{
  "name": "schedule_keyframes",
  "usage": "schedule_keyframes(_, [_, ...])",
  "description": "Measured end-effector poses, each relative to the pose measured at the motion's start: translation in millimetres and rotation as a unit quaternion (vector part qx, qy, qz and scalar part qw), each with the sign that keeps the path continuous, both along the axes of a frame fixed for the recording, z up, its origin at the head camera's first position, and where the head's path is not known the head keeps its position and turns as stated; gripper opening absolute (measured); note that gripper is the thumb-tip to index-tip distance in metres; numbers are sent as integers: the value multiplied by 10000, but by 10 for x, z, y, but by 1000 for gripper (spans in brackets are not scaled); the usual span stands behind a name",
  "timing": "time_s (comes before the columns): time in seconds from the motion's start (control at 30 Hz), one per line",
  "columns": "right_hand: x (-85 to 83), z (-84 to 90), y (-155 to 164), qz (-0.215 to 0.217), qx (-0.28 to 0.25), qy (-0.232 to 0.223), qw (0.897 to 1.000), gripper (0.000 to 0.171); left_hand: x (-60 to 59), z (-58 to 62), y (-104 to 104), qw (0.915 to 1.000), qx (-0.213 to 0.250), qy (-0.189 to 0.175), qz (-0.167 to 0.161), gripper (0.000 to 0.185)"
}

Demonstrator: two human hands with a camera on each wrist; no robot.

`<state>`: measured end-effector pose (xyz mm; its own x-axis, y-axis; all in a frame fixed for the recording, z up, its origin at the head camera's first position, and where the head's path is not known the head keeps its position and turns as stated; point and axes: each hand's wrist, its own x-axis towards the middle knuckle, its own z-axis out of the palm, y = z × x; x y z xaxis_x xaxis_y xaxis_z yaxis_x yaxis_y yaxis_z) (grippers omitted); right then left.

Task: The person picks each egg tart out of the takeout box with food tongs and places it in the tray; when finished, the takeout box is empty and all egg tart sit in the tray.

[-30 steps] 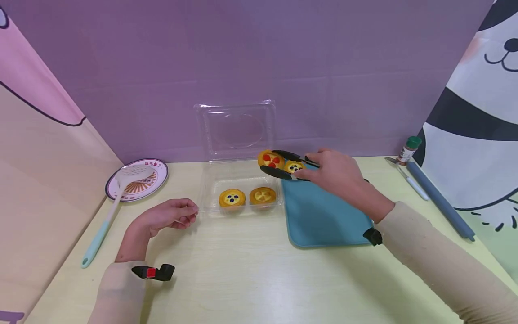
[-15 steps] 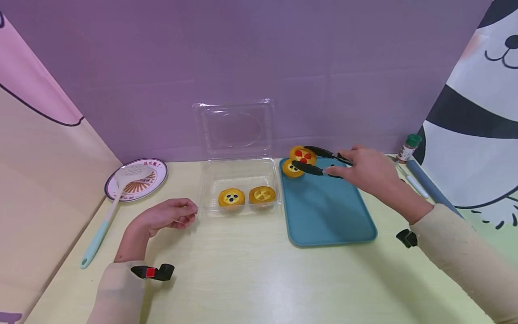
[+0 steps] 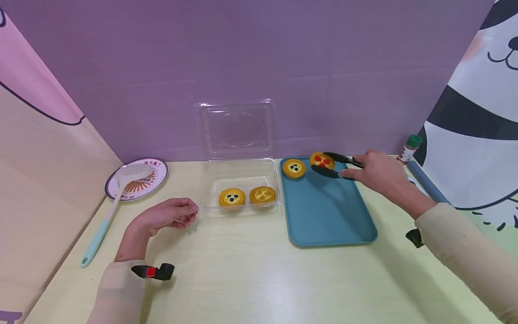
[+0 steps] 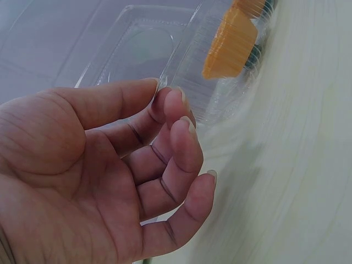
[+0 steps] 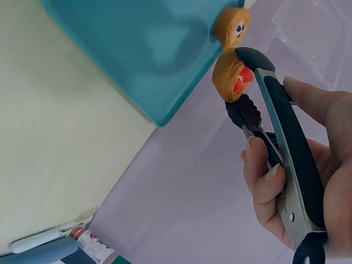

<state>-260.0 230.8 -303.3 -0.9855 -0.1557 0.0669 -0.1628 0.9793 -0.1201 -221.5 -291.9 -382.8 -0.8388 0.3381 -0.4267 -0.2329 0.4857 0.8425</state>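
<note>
My right hand [image 3: 378,175] grips black-and-silver food tongs [image 5: 291,143]. Their black tips hold an egg tart with red pieces [image 3: 321,160] over the back of the blue tray [image 3: 332,216]. On that tray, at its back left corner, lies a tart with dark blue dots [image 3: 294,168]. My left hand [image 3: 170,213] pinches the front left corner of a clear plastic box [image 4: 187,99] between thumb and forefinger, the other fingers loosely curled. Inside the box's front half sit another blue-dotted tart [image 3: 232,197] and a plain-topped tart [image 3: 262,195]. Its lid [image 3: 236,128] stands raised at the back.
At the left, a skimmer [image 3: 97,238] with a pale green handle lies across a patterned plate [image 3: 162,175]. Beyond my right arm are a green-capped jar [image 3: 409,148], a grey-blue rod [image 3: 429,182] and a white-handled fork [image 5: 38,241]. A purple backdrop [image 3: 344,90] closes off the back.
My right hand has carried the red-topped tart in the tongs rightward, from above the box, past the blue-dotted tart, to over the tray. The left hand has stayed at the box corner.
</note>
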Motion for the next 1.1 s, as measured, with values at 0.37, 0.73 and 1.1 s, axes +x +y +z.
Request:
schedule_keyframes(0.37, [-101, -51, 40, -14, -27, -196, 9998, 50, 2, 5, 6, 10000, -20, -15, 13, 30])
schedule_keyframes(0.73, [-145, -141, 61, -54, 113, -244, 9996, 60, 0, -3, 5, 10000, -26, -5, 22, 31])
schedule_keyframes(1.1, [-182, -181, 55, -8, 147, -280, 9995, 56, 6, -18, 3, 10000, 19, 39, 22, 30])
